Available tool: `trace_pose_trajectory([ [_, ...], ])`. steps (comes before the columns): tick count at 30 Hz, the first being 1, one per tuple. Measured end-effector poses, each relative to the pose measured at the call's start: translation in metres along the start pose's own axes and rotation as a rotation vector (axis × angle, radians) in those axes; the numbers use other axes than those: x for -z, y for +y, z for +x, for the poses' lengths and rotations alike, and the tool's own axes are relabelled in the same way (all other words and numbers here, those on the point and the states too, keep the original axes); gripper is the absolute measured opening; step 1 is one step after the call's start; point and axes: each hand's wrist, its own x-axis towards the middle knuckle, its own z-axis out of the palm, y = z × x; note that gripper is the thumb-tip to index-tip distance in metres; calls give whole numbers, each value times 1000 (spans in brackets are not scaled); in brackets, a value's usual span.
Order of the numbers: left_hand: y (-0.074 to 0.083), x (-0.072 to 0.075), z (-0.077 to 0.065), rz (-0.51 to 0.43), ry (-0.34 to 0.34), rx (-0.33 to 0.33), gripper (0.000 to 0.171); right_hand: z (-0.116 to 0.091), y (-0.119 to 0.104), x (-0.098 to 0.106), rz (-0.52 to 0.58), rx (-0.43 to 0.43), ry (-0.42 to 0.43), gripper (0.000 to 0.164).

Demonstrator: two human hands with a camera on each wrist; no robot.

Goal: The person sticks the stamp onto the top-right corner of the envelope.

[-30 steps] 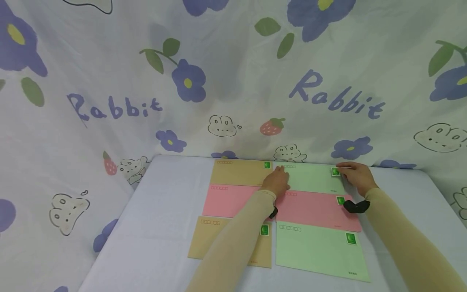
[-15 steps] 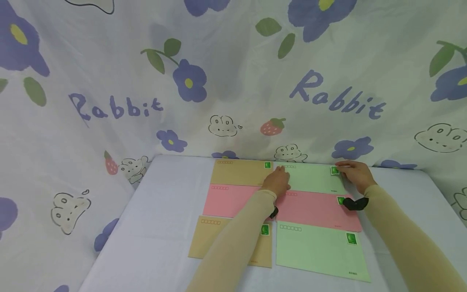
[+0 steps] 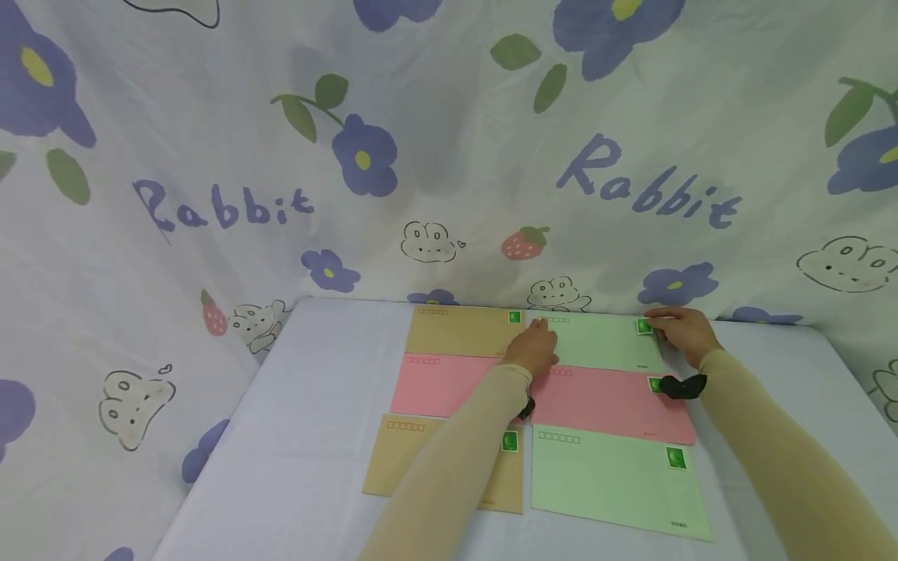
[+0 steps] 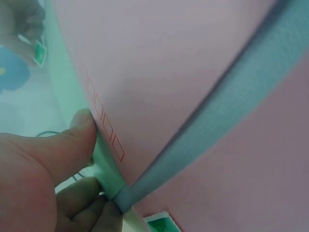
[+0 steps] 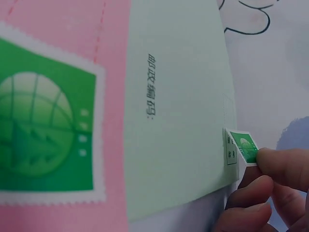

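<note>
A pale green envelope (image 3: 596, 343) lies at the back right of the table. At its upper right corner my right hand (image 3: 686, 336) pinches a green postage stamp (image 5: 245, 147) between thumb and fingers. Most of the stamp lies over the printed stamp box on the envelope, its outer part raised in the right wrist view. My left hand (image 3: 533, 348) rests at the envelope's left end, fingers spread along that edge. In the left wrist view the thumb (image 4: 79, 140) presses near the border with the pink envelope (image 4: 159, 63), and the other fingers bend below it.
Several more envelopes lie flat in two columns: brown (image 3: 463, 331) and pink (image 3: 435, 389) on the left, pink (image 3: 603, 405) and green (image 3: 617, 483) on the right. Another brown envelope (image 3: 393, 452) is partly under my left sleeve. Behind the white table (image 3: 309, 374) hangs a printed curtain (image 3: 463, 156).
The right hand and the stamp have shifted very slightly up and left, and the black wristband now covers more of the pink envelope's stamp. The left hand has stayed in place.
</note>
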Motion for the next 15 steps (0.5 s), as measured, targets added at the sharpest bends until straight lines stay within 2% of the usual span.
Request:
trace_pose_trajectory([
  [15,0,0,-1,5,-2,7,46,3,-1,2,15,-33,-35,46],
])
